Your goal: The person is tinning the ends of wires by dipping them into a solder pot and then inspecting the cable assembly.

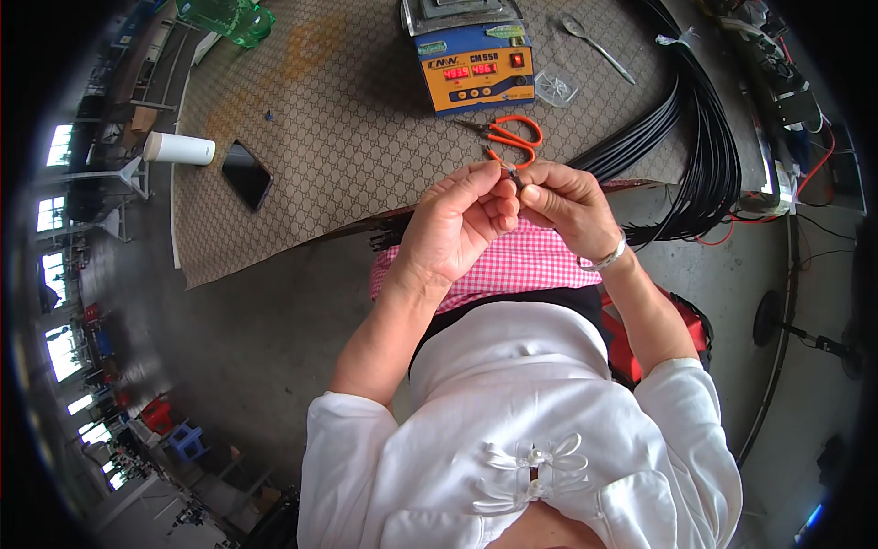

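Note:
My hands meet over the near edge of the table [329,119], above a pink checked cloth on my lap. Between the fingertips is a small dark piece [515,177], perhaps a cable end; its details are too small to make out. My left hand [448,220] pinches at it with thumb and forefinger, the other fingers curled. Thumb and fingers of my right hand [569,206] close on it from the other side. Orange-handled scissors [518,134] lie just beyond my fingertips. To the right, a thick bundle of black cables [709,137] droops over the table edge.
Behind the scissors stands a blue and yellow box [476,73] with a red digital display. Beside it are a small clear tray [555,87] and a metal spoon [599,48]. Farther left lie a dark phone [245,176], a white cylindrical bottle [180,148] and a green bottle [229,18].

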### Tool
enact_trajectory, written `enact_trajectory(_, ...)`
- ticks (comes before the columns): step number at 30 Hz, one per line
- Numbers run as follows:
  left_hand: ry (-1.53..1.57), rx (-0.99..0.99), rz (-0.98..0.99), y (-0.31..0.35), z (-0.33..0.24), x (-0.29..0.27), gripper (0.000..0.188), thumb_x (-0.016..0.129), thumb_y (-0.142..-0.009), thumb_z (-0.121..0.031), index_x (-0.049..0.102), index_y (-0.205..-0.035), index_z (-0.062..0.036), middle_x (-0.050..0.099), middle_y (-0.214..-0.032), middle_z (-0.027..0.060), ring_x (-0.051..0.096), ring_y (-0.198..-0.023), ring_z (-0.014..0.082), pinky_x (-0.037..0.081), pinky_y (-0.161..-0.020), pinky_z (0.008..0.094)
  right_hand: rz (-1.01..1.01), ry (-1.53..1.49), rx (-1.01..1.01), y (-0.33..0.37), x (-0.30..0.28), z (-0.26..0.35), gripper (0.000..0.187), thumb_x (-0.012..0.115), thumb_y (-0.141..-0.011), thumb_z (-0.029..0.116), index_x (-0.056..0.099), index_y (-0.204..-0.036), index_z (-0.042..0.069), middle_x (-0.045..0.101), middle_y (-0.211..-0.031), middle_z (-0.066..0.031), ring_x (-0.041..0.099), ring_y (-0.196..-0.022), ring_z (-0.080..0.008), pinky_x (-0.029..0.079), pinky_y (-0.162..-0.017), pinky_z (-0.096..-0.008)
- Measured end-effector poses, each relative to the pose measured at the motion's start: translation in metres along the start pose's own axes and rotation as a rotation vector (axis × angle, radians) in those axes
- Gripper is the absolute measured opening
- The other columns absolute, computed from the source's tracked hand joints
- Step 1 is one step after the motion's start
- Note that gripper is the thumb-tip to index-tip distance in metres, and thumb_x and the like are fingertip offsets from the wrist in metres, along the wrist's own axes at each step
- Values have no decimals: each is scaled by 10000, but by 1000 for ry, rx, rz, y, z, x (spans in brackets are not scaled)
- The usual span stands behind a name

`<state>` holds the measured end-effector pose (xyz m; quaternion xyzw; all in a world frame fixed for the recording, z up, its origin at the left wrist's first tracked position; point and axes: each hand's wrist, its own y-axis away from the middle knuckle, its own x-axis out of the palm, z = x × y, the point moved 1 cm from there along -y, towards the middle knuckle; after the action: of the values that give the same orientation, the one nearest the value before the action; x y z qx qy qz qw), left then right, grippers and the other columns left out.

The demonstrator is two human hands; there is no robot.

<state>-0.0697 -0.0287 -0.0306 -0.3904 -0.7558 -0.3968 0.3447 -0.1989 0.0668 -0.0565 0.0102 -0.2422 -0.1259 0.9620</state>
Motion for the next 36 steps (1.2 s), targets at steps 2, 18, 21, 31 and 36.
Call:
enact_trajectory(2, -9, 10, 6, 0, 0, 1, 164, 508, -884, -162, 584, -885, -17, 594, -742, 64, 537, -650, 141, 436, -580, 258, 11, -6, 6, 0, -1, 0, 114, 545, -863, 94, 587, -919, 4, 498, -696, 39, 399, -578, -22, 333, -496, -160)
enact_trajectory(18, -128, -108, 116, -1, -13, 0, 169, 535, -857, -166, 615, -831, -20, 600, -668, 72, 512, -558, 129, 400, -528, 237, 215, 52, 111, 4, -7, 13, 191, 560, -860, 157, 588, -933, -17, 495, -700, 26, 391, -570, -27, 317, -484, -162)
enact_trajectory(21, -147, -142, 91, -1, -13, 0, 185, 526, -864, -167, 614, -820, -10, 595, -645, 70, 509, -543, 126, 400, -527, 238, 225, 52, 112, 4, -9, 10, 174, 566, -856, 143, 588, -920, -18, 498, -694, 25, 398, -567, -28, 327, -486, -164)
enact_trajectory(31, -154, 74, -13, 5, -4, -2, 169, 518, -866, -129, 591, -947, 0, 609, -784, 76, 569, -689, 134, 466, -644, 252, 82, 1, -41, -2, -8, 7, 67, 630, -794, 61, 583, -819, 20, 543, -695, 16, 467, -575, -37, 389, -504, -168)
enact_trajectory(36, -268, 170, -41, 8, -5, 1, 180, 512, -868, -131, 591, -958, 3, 610, -784, 69, 568, -693, 129, 464, -667, 245, 72, 7, -37, -3, -8, 4, 67, 635, -787, 53, 581, -807, 20, 539, -688, 21, 453, -567, -32, 378, -497, -165)
